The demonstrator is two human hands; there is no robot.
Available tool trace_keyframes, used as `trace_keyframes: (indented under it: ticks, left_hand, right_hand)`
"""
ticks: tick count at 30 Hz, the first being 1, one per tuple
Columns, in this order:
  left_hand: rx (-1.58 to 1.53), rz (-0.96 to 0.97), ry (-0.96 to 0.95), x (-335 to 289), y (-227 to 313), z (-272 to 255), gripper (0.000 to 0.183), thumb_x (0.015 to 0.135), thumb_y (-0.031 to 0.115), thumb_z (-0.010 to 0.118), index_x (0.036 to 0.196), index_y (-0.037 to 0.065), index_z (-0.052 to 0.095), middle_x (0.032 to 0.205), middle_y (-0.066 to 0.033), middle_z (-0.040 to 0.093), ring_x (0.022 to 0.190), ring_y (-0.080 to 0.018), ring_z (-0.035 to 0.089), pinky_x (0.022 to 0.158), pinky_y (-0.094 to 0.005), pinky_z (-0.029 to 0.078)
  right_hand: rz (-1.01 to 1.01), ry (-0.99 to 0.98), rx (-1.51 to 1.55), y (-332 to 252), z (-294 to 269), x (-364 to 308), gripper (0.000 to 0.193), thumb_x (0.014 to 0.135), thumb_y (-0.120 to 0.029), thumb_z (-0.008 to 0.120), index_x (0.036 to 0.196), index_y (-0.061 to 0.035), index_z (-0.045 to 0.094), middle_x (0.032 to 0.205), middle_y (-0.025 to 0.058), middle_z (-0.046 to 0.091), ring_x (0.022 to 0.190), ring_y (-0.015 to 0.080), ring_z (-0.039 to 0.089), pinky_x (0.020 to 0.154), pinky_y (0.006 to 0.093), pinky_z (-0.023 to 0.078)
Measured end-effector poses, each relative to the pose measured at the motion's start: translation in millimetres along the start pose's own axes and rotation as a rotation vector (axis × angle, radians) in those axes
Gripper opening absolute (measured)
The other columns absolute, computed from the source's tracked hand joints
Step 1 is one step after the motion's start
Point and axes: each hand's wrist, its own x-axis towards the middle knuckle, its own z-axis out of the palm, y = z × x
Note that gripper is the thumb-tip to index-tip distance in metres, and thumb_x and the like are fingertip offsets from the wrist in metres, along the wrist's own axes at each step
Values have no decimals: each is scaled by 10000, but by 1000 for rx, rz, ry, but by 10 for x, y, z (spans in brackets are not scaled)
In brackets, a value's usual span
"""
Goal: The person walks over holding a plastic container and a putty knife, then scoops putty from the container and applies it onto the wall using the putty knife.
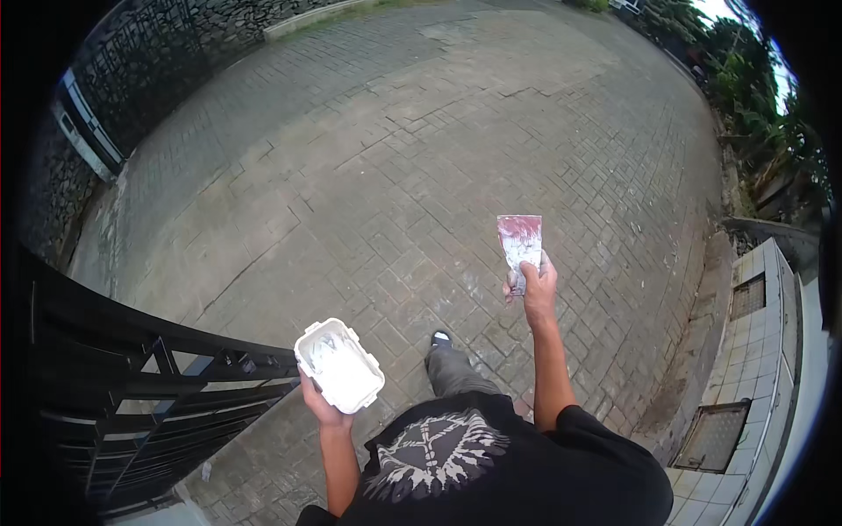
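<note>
My left hand [323,405] grips a white plastic tub [353,375] from its left and near side. White paste lies in the tub, with smears on its far inner wall. Out to the right and farther ahead, my right hand [538,285] is closed around a flat, reddish putty spreader [521,237]. White paste coats most of the spreader's face, and its wide edge points away from me. My thumb presses on the near part of it. The tub and the spreader are well apart.
A black metal gate [167,386] curves along the left, close to my left arm. Block paving [395,193] stretches ahead. On the right stands a low white-tiled structure [745,368] with small hatches. A stone wall [232,31] and plants [754,114] border the far sides.
</note>
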Motion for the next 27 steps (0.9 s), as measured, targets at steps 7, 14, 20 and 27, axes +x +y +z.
trace_keyframes:
  ticks: [7, 14, 20, 27]
  left_hand:
    - [-129, 259, 116, 476, -156, 670, 555, 1006, 449, 300, 1381, 59, 424, 1285, -128, 555, 1107, -286, 591, 928, -425, 499]
    - [-162, 385, 219, 1295, -306, 792, 537, 1004, 445, 309, 1368, 73, 441, 1281, -101, 560, 1122, -266, 583, 939, -417, 491]
    - [-160, 338, 235, 2220, -233, 731, 532, 1006, 440, 308, 1359, 67, 447, 1276, -92, 561, 1116, -258, 586, 937, -400, 492]
    - [-149, 327, 224, 3548, 232, 774, 548, 1005, 452, 307, 1358, 54, 440, 1277, -99, 558, 1115, -248, 584, 938, -391, 493]
  right_hand:
    - [59, -225, -57, 38, 743, 1423, 137, 918, -124, 534, 983, -5, 509, 608, 65, 539, 412, 154, 527, 344, 286, 410]
    - [94, -424, 26, 256, 1489, 2506, 148, 931, -139, 540, 1003, -12, 509, 612, 58, 533, 430, 147, 531, 359, 279, 408]
    - [112, -519, 84, 576, 1876, 3237, 204, 897, -138, 530, 1046, -2, 501, 629, 66, 536, 443, 162, 530, 376, 298, 438]
    - [153, -477, -64, 778, 2667, 4109, 169, 912, -135, 546, 981, 18, 528, 612, 64, 550, 447, 152, 553, 371, 280, 433]
